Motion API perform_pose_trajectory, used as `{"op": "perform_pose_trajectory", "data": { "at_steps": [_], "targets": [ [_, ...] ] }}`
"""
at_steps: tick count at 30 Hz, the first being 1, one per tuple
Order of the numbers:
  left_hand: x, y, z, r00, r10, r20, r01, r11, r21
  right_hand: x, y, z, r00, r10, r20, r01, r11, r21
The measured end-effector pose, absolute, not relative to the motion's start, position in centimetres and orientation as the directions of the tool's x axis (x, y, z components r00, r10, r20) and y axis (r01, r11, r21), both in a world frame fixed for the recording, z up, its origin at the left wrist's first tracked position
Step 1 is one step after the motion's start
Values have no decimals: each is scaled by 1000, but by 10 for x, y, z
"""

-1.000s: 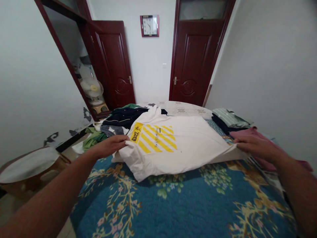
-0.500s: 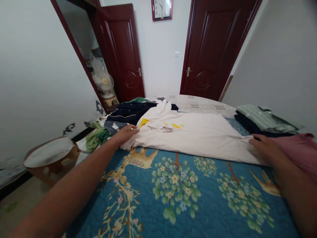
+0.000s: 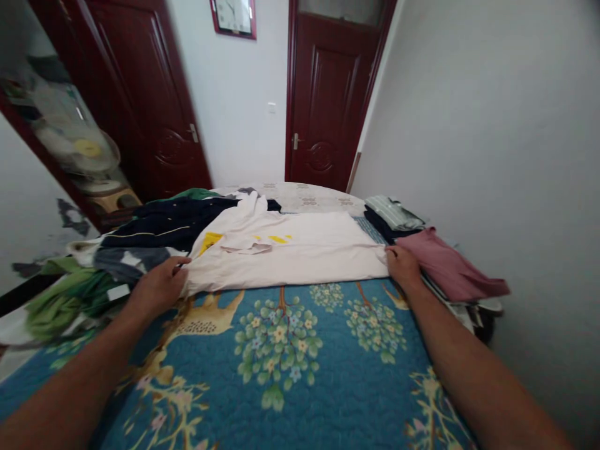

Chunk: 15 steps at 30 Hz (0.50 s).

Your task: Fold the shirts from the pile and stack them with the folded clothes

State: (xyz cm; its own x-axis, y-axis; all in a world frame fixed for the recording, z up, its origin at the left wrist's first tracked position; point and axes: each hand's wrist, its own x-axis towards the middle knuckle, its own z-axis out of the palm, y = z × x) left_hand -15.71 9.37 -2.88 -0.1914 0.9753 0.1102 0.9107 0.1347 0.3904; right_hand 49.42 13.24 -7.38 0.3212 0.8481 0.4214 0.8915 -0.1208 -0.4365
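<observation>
A white T-shirt (image 3: 309, 259) with yellow print lies across the blue patterned quilt (image 3: 337, 369), its near side folded over into a long band. My left hand (image 3: 164, 281) pinches the shirt's left end, near the collar. At the opposite end, my right hand (image 3: 403, 265) grips the right corner between thumb and fingers. Between both hands the cloth is stretched fairly straight, with small wrinkles. Part of the yellow print is covered by the folded layer.
Rumpled clothes, including a dark navy garment (image 3: 173, 219) and a green garment (image 3: 56, 300), lie at the left. To the right are a folded striped green garment (image 3: 394, 212) and a pink garment (image 3: 452, 262). A pale patterned tabletop (image 3: 323, 194) shows behind.
The view has turned to the right, so everything sits further left. My right hand has come nearer the shirt's right end, and both hands still hold it.
</observation>
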Motion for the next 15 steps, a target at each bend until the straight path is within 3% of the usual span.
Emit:
{"op": "perform_pose_trajectory", "data": {
  "at_steps": [5,10,15],
  "targets": [
    [-174,99,-49,-222,967,127,908,157,389,495,134,-79,370,841,394,844,-127,-521],
    [-175,96,-55,-195,972,133,931,141,336,493,133,-83,157,878,452,911,48,-410],
    [-183,91,-47,-166,979,114,956,131,263,497,134,-78,241,857,457,890,-7,-456]
  ]
}}
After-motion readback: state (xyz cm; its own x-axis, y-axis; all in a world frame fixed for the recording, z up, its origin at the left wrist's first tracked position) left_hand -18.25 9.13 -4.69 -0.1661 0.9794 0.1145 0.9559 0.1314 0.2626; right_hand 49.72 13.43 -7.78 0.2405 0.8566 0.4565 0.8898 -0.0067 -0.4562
